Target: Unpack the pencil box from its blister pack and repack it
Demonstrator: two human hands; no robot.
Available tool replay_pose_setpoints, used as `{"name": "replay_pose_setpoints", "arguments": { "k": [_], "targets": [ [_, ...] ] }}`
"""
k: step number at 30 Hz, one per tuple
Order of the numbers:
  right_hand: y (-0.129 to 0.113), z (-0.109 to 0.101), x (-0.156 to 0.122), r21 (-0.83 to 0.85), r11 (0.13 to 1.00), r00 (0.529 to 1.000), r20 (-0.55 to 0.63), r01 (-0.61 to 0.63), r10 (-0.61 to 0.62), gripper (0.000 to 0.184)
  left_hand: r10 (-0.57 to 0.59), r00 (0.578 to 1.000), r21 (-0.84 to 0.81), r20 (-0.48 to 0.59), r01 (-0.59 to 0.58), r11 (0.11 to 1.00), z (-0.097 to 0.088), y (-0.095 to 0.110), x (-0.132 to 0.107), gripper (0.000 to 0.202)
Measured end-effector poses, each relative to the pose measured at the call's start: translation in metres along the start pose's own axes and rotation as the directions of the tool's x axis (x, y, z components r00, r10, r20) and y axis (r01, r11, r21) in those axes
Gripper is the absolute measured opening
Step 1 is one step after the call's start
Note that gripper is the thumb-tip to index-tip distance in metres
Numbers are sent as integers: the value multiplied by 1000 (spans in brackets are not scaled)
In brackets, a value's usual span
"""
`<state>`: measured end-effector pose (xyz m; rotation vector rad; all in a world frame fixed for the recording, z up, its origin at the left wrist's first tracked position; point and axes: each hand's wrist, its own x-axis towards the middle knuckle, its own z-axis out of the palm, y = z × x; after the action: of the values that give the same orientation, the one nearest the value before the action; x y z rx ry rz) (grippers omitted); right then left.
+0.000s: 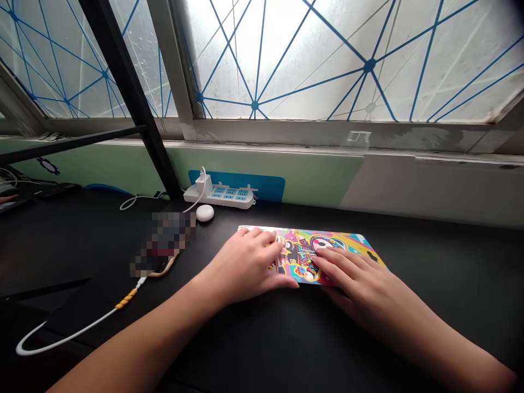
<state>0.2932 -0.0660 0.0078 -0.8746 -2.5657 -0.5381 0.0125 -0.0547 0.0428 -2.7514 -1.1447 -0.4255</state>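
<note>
A flat, brightly coloured cartoon-printed sheet (305, 248) lies on the black desk (286, 338) in front of me. My left hand (248, 265) rests palm down on its left part, fingers stretched out flat. My right hand (352, 275) lies on its right part, fingers also extended and pressed flat on the print. Neither hand grips anything. The hands cover much of the sheet's near half.
A white power strip (221, 195) with a plugged charger sits by the wall under the window. Next to it lie a small white round puck (204, 213), a blurred dark object (164, 245) and a white cable (73, 333). A black slanted post (131, 93) stands at left.
</note>
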Motion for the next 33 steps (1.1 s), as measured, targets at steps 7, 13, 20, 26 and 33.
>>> {"name": "replay_pose_setpoints", "arguments": {
  "k": [7,13,20,26,33],
  "targets": [
    [-1,-2,-1,54,998,998,55,-29,26,40,-294,954,105,63,287,952,-19,-37,-10,43],
    [1,1,-4,65,996,996,70,-59,54,44,-384,920,113,81,374,920,-14,-41,-11,30],
    [0,1,-5,40,998,996,77,-56,52,47,-521,832,7,188,530,848,-12,-44,-7,36],
    [0,0,-4,57,997,996,74,-59,54,48,-597,766,-366,238,640,676,-4,-57,-4,33],
    [-9,-2,2,71,996,995,92,-48,41,58,-398,774,-683,493,628,374,20,-28,6,44]
  ]
}}
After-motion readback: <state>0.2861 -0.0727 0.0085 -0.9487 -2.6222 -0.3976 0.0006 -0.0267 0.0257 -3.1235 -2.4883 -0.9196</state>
